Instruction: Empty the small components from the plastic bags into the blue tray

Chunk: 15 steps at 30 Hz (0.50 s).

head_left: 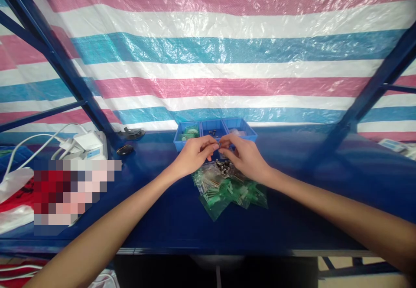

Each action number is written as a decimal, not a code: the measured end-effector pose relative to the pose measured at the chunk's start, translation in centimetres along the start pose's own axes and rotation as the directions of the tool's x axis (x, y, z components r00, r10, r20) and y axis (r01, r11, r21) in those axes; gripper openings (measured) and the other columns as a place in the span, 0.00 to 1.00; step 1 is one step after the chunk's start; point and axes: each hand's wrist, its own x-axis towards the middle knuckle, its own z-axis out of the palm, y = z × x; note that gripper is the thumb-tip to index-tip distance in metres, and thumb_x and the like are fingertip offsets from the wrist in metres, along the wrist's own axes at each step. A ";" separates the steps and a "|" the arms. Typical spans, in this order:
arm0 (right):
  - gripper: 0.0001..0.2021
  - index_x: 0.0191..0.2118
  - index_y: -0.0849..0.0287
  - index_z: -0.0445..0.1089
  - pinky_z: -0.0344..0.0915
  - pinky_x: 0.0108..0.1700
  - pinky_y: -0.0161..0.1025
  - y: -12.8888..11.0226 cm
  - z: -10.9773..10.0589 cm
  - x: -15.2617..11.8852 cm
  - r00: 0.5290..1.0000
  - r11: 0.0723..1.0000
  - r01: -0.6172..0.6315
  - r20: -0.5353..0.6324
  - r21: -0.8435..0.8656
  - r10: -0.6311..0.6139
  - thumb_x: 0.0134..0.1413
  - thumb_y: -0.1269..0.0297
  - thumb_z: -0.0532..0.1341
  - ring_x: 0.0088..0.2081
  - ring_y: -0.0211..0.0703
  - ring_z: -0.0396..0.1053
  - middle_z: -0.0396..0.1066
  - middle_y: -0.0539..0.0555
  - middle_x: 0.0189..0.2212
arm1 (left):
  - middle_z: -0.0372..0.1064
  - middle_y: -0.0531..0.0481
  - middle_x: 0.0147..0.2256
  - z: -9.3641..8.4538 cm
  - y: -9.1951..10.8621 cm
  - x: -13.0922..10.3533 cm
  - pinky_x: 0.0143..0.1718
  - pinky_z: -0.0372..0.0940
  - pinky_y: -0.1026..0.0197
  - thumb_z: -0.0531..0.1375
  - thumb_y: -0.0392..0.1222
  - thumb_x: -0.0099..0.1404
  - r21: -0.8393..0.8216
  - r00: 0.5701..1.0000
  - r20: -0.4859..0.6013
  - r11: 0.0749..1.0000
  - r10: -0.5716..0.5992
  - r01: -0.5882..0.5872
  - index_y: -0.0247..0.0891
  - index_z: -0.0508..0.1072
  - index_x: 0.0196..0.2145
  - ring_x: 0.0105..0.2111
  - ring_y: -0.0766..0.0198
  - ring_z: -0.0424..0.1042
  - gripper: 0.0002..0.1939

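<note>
My left hand (199, 154) and my right hand (239, 154) meet over the middle of the table, fingertips pinched close together. Whatever sits between the fingertips is too small to make out. Just below them lies a pile of small plastic bags; the green bags (216, 199) hold pale, slender pieces, and a clear bag (208, 175) lies by them. Dark and shiny small metal parts (224, 166) rest on the pile, partly covered by my right hand. Behind my hands stands a blue divided tray (178, 143) with green bags, a few dark small parts and clear plastic in its compartments.
The blue table (156, 218) carries a black computer mouse (125, 150) and a dark flat object (133, 133) at the left. A white power strip (94, 147) with chargers and cables stands farther left. Blue metal posts flank a striped plastic sheet (227, 50) behind.
</note>
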 end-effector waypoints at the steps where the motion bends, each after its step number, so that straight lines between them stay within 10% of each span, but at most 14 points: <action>1: 0.03 0.44 0.56 0.68 0.60 0.33 0.38 0.0 0.0 0.0 1.000 1.000 0.005 0.006 -0.006 -0.005 0.65 0.66 0.60 0.29 0.41 0.68 0.76 0.53 0.36 | 0.69 0.54 0.24 0.0 0.0 0.0 0.28 0.62 0.65 0.55 0.45 0.74 -0.004 1.000 0.022 1.000 -0.004 0.004 0.36 0.72 0.36 0.25 0.68 0.70 0.12; 15: 0.11 0.36 0.57 0.72 0.63 0.34 0.39 0.1 -0.4 0.4 0.984 0.974 -0.149 0.127 0.169 0.128 0.69 0.61 0.55 0.31 0.43 0.74 0.77 0.52 0.30 | 0.73 0.51 0.31 -0.6 -0.5 -0.1 0.30 0.61 0.63 0.54 0.46 0.75 0.268 0.985 0.040 0.948 0.168 -0.172 0.38 0.75 0.40 0.28 0.67 0.70 0.13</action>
